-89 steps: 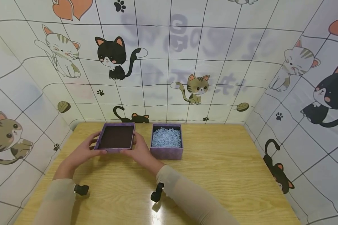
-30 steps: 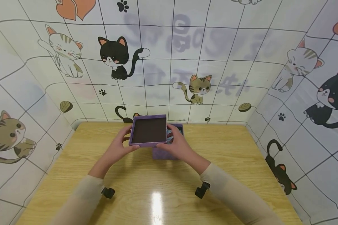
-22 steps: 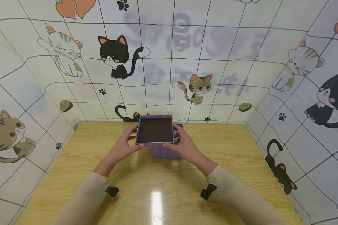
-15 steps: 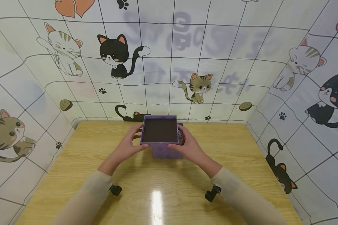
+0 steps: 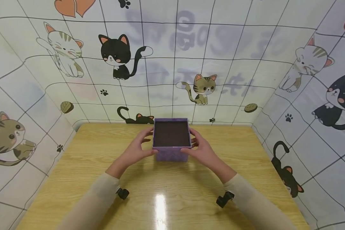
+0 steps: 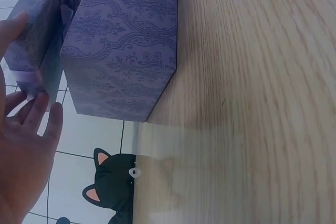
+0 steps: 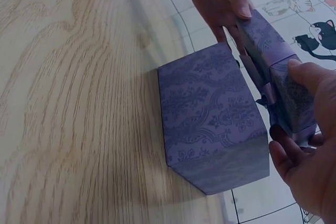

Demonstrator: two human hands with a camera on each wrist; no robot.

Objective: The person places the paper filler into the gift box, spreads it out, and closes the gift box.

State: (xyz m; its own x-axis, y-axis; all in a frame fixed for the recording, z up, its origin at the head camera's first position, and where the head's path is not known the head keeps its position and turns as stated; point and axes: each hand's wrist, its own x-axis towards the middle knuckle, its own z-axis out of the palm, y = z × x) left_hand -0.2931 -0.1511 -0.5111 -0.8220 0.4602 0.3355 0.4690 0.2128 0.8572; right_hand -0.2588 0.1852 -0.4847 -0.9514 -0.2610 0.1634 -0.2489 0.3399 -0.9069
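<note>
A purple patterned box lid point(image 5: 172, 133) is held by both hands with its dark inside facing up. My left hand point(image 5: 135, 150) grips its left side and my right hand point(image 5: 203, 151) its right side, thumbs at the near corners. Beneath the lid stands the matching purple box point(image 5: 171, 156), its inside and the blue paper shreds hidden by the lid. In the right wrist view, a ribbon bow point(image 7: 268, 94) sits on the lid's underside, facing the box. A narrow gap shows between lid and box there.
The box rests on a wooden table point(image 5: 158, 182) near its back edge. Behind and beside it rise walls covered with cat-print sheeting point(image 5: 166, 70). A small black camera is strapped at each wrist.
Both hands have carried the upturned lid from the left of the box to the right, until it stands over the box and covers the blue shreds. The box has stayed in place.
</note>
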